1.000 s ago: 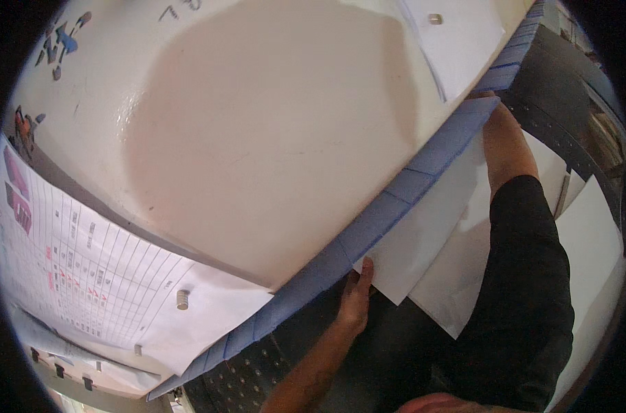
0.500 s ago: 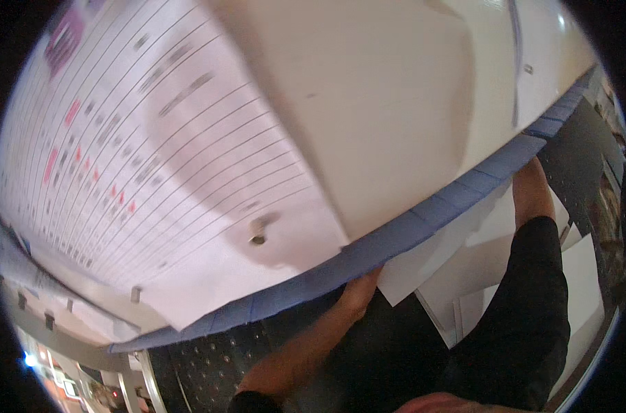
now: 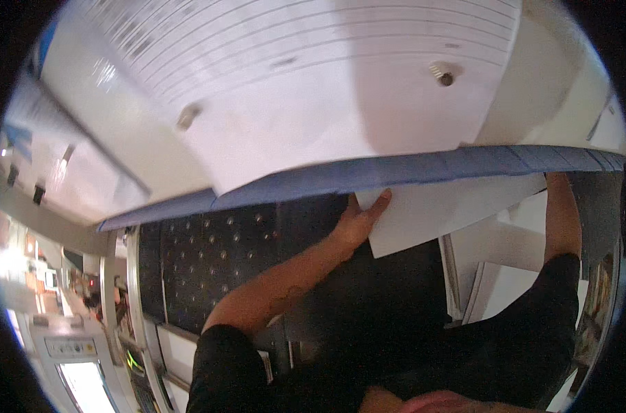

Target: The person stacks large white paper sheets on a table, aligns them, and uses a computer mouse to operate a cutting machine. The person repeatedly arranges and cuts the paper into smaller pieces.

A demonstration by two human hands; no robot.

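White sheet [image 3: 451,210], left hand [image 3: 358,224] pinching its edge, right hand hidden, hold unclear

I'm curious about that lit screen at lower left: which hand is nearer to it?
Left. The left hand is above and right of the lit screen in view; the right forearm, its hand hidden, is much farther right.

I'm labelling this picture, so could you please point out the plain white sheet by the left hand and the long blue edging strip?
Plain white sheet [image 3: 437,212]: head view, middle of its face.
Long blue edging strip [image 3: 361,172]: head view, middle of its length.
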